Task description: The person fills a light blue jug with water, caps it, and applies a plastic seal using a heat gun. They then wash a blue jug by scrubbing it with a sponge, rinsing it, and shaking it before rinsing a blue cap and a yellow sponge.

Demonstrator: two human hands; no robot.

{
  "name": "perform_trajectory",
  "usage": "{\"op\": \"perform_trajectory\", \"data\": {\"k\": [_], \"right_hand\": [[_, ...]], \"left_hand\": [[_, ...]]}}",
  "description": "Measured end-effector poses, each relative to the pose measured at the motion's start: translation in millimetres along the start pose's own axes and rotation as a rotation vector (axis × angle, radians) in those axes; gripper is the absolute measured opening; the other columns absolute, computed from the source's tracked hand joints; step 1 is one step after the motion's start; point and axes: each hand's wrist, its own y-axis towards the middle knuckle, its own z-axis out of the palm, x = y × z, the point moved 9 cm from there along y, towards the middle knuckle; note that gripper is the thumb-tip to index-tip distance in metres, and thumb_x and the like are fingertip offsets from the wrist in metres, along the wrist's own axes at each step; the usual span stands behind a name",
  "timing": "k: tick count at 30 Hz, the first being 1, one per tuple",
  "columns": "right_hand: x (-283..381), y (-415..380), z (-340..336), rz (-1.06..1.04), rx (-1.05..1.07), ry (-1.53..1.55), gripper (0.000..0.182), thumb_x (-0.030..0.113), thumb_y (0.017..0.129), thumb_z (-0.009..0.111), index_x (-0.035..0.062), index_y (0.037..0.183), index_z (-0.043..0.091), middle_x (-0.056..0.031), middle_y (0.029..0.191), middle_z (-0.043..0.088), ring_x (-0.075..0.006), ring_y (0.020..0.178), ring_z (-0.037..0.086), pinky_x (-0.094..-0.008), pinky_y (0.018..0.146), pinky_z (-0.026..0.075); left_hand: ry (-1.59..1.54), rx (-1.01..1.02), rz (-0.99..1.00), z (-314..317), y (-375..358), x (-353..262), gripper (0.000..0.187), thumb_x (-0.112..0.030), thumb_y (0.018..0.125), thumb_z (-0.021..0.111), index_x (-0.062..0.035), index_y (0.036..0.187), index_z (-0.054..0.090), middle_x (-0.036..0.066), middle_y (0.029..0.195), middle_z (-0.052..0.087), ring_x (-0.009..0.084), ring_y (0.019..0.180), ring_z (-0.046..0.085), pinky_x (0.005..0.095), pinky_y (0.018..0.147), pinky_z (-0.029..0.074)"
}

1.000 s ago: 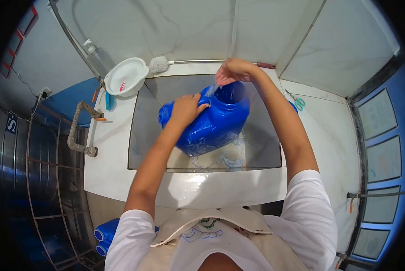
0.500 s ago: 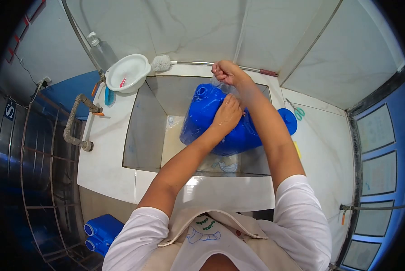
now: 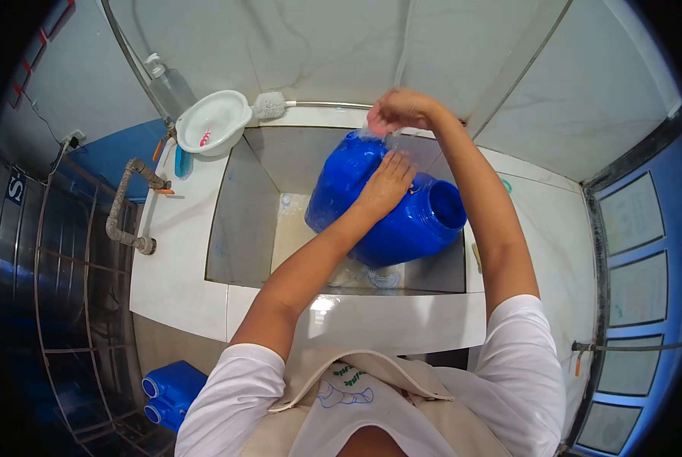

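Note:
A blue plastic jerrycan point(image 3: 341, 179) lies tilted in the sink point(image 3: 238, 206), its wide round mouth facing right and uncapped. My left hand point(image 3: 387, 184) grips it by the handle area on top, fingers wet. Beyond it, my right hand point(image 3: 403, 111) is curled above the can's far end, where water splashes over the blue plastic. What the right fingers hold, if anything, I cannot make out. Suds and water lie on the sink floor point(image 3: 288, 232) under the can.
A white basin point(image 3: 238, 114) stands at the sink's back left corner, near a pump bottle point(image 3: 172, 87) and a long-handled brush point(image 3: 270, 105). Pipework with a tap point(image 3: 120, 198) rises at the left. Another blue container point(image 3: 177, 392) is below the counter.
The jerrycan has turned so its wide mouth now shows more. My right hand has shifted to the right and bent at the wrist; my left hand stays on the can.

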Motion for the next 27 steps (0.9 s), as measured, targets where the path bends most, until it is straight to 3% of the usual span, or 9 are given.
{"op": "perform_trajectory", "data": {"k": [1, 4, 6, 9, 11, 14, 16, 18, 27], "right_hand": [[-2.6, -2.0, 4.1, 0.036, 0.041, -0.11, 0.021, -0.002, 0.076, 0.047, -0.0095, 0.093, 0.057, -0.0193, 0.089, 0.062, -0.0221, 0.083, 0.064, -0.0275, 0.074, 0.055], [0.9, -7.4, -2.0, 0.005, -0.014, 0.065, 0.019, -0.002, 0.075, 0.047, -0.0081, 0.09, 0.057, -0.0186, 0.089, 0.062, -0.0207, 0.078, 0.064, -0.0266, 0.071, 0.055], [-2.2, -10.8, -2.9, 0.033, -0.046, 0.012, 0.017, -0.003, 0.073, 0.047, -0.0072, 0.086, 0.059, -0.0175, 0.088, 0.062, -0.0196, 0.073, 0.064, -0.025, 0.068, 0.055], [-3.1, -14.4, -0.8, 0.026, -0.031, -0.052, 0.017, -0.007, 0.07, 0.045, -0.0093, 0.081, 0.058, -0.0182, 0.085, 0.061, -0.024, 0.073, 0.064, -0.0298, 0.068, 0.056], [-2.4, -12.0, -7.7, -0.024, -0.076, -0.106, 0.014, -0.004, 0.068, 0.047, -0.0055, 0.077, 0.059, -0.0123, 0.08, 0.06, -0.0178, 0.07, 0.063, -0.0246, 0.065, 0.055], [-2.8, -10.8, -5.2, -0.029, -0.09, -0.184, 0.015, -0.005, 0.067, 0.046, -0.0054, 0.076, 0.059, -0.0116, 0.078, 0.059, -0.0181, 0.07, 0.063, -0.0248, 0.064, 0.055], [-6.7, -8.0, -5.3, -0.013, -0.095, -0.173, 0.016, -0.005, 0.066, 0.046, -0.0054, 0.077, 0.059, -0.0119, 0.078, 0.059, -0.0183, 0.069, 0.063, -0.0251, 0.064, 0.055], [-8.2, -6.9, -4.4, 0.001, -0.095, -0.166, 0.017, -0.006, 0.066, 0.046, -0.0055, 0.077, 0.059, -0.0122, 0.078, 0.059, -0.0185, 0.069, 0.062, -0.0253, 0.064, 0.055], [-10.8, -3.4, -6.0, -0.023, -0.136, -0.069, 0.015, -0.004, 0.07, 0.046, -0.0035, 0.076, 0.059, -0.0129, 0.076, 0.06, -0.0188, 0.066, 0.062, -0.0274, 0.066, 0.056]], "left_hand": [[-0.058, -0.006, 0.006, -1.9, 1.1, 2.6, 0.041, -0.02, 0.08, 0.056, -0.0006, 0.116, 0.051, 0.021, 0.119, 0.048, 0.0347, 0.116, 0.043, 0.0446, 0.103, 0.03], [-0.174, 0.011, -0.003, -0.9, 5.9, 21.9, 0.039, -0.021, 0.078, 0.06, -0.0036, 0.112, 0.055, 0.02, 0.114, 0.051, 0.0344, 0.109, 0.048, 0.0436, 0.096, 0.036], [-0.233, 0.034, -0.024, 1.0, 9.3, 36.9, 0.038, -0.022, 0.076, 0.062, -0.0053, 0.11, 0.058, 0.019, 0.11, 0.054, 0.0339, 0.103, 0.052, 0.0431, 0.092, 0.039], [-0.274, 0.143, -0.173, 7.6, 16.1, 71.7, 0.035, -0.024, 0.074, 0.066, -0.0068, 0.104, 0.061, 0.015, 0.102, 0.059, 0.0326, 0.092, 0.056, 0.0419, 0.084, 0.043], [-0.172, 0.154, -0.087, 6.2, 20.4, 80.8, 0.033, -0.028, 0.073, 0.068, -0.0075, 0.098, 0.062, 0.013, 0.094, 0.063, 0.0316, 0.087, 0.058, 0.041, 0.079, 0.045], [-0.046, 0.209, -0.124, -4.5, 20.7, 85.8, 0.031, -0.032, 0.072, 0.069, -0.0078, 0.09, 0.063, 0.013, 0.088, 0.064, 0.0312, 0.087, 0.058, 0.0407, 0.074, 0.047], [-0.128, 0.264, -0.135, -19.1, 15.6, 79.2, 0.037, -0.041, 0.075, 0.065, -0.0079, 0.092, 0.063, 0.015, 0.085, 0.063, 0.0322, 0.084, 0.059, 0.0421, 0.071, 0.047], [-0.126, 0.484, -0.209, -14.5, -1.4, 71.5, 0.043, -0.047, 0.078, 0.059, -0.0062, 0.092, 0.061, 0.016, 0.083, 0.063, 0.0348, 0.078, 0.06, 0.044, 0.068, 0.047], [-0.153, 0.384, -0.235, -67.5, -78.8, 96.1, 0.045, -0.05, 0.08, 0.055, -0.0061, 0.088, 0.055, 0.016, 0.077, 0.061, 0.0357, 0.073, 0.059, 0.0448, 0.062, 0.045]]}}
